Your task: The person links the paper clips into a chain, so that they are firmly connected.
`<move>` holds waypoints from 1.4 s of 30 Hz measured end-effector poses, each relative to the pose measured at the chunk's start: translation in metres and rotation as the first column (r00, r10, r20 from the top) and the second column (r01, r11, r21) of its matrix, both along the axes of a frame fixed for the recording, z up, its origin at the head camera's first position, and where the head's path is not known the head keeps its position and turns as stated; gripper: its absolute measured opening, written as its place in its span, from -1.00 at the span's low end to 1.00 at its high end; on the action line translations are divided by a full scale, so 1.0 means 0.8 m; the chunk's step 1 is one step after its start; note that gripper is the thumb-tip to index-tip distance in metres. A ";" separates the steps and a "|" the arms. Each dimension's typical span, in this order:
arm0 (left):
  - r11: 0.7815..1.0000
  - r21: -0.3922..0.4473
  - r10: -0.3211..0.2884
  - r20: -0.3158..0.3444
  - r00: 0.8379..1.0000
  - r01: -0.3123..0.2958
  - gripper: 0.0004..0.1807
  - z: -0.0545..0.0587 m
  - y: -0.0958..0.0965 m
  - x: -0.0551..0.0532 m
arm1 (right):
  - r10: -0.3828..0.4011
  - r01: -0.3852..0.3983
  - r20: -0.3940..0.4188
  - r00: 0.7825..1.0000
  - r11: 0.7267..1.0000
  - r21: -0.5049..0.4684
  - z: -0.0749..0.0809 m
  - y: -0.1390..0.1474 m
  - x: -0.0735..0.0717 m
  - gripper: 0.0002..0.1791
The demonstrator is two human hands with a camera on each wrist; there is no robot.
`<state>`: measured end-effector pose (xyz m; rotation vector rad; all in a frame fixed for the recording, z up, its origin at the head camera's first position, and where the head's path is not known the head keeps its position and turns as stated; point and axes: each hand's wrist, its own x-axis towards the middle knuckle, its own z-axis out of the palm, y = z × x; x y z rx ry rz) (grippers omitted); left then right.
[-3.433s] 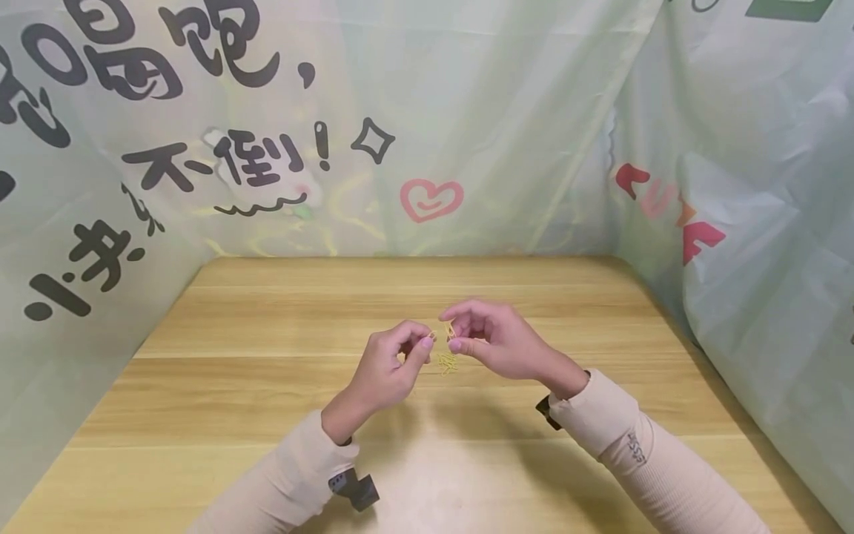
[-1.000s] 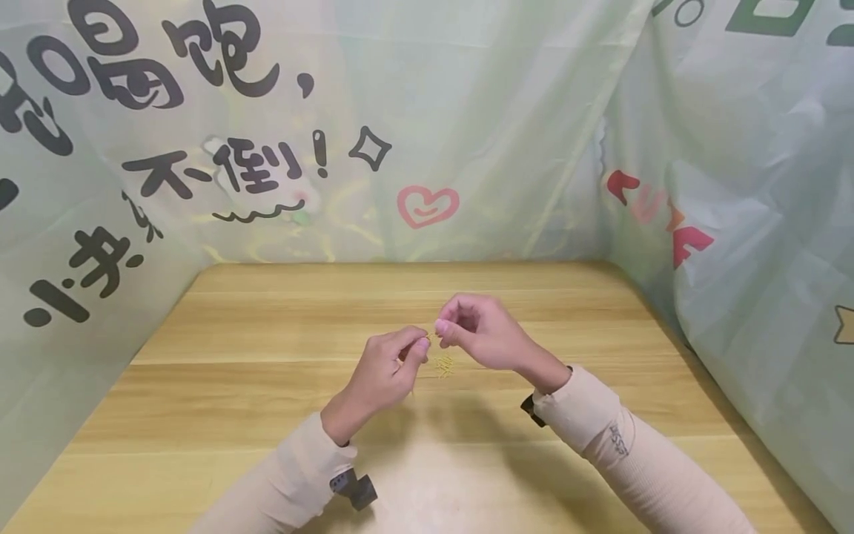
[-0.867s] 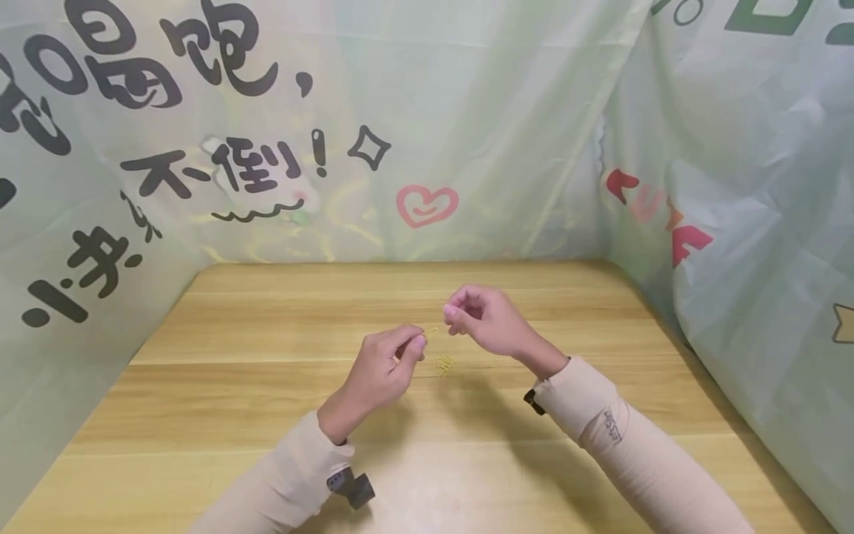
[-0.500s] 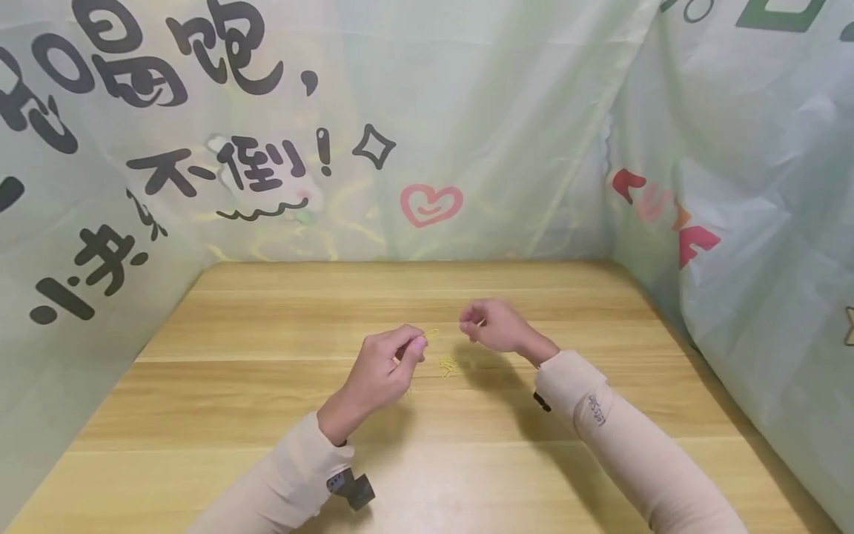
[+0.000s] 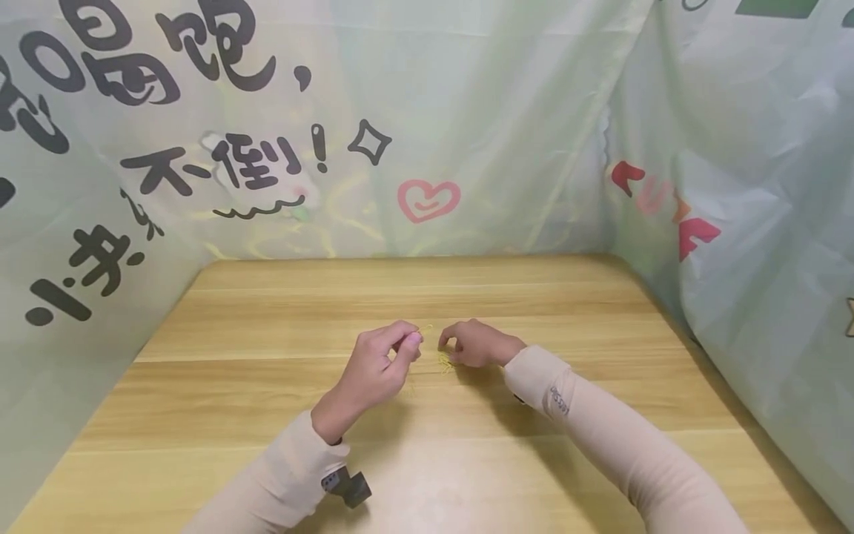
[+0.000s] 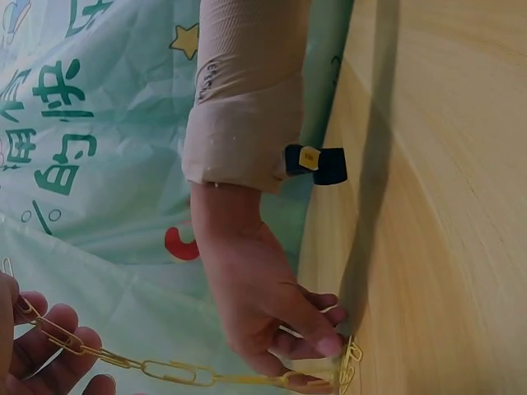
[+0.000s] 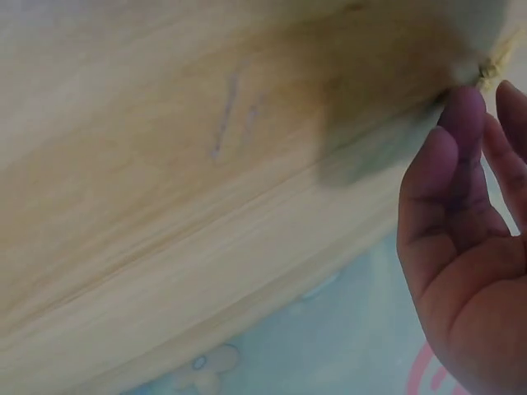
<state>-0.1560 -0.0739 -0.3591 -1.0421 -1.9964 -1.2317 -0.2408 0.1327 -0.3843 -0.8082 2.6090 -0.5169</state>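
Pinched between the thumb and fingers of my left hand [image 5: 370,371] is a chain of linked yellow paper clips [image 6: 123,360]. In the left wrist view the chain stretches away from those fingers, and its far end overlaps the right hand's fingertips. My right hand [image 5: 482,343] is low over a small pile of loose yellow paper clips [image 5: 445,363] on the table, with its fingers bent downward. The right wrist view has the pile [image 7: 492,67] just beyond the fingertips, with the thumb and fingers apart and no clip between them.
The light wooden table [image 5: 267,415] reaches back to a printed pale green curtain [image 5: 507,133], which also lines both sides. A small black camera [image 5: 348,486] is strapped at the left wrist, beside the beige sleeve.
My right hand has drawn away from the chain, then lowered to the pile of paper clips. My left hand has kept its pinch on the chain with hardly any movement.
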 end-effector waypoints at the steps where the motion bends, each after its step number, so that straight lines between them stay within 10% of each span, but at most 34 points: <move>1: 1.000 0.000 0.000 0.000 1.000 0.000 -0.87 0.001 0.000 0.000 | 0.005 -0.005 -0.009 1.000 1.000 0.002 -0.002 -0.001 -0.001 -0.72; 21: 1.000 0.001 -0.023 -0.003 1.000 0.023 -0.86 -0.002 0.004 -0.001 | 0.000 0.007 -0.140 0.990 0.999 0.048 -0.016 0.001 -0.002 -0.83; 42: 1.000 -0.005 -0.013 -0.015 1.000 0.013 -0.84 -0.003 0.003 -0.006 | 0.004 0.002 -0.082 0.997 0.997 0.078 -0.018 0.006 -0.008 -0.61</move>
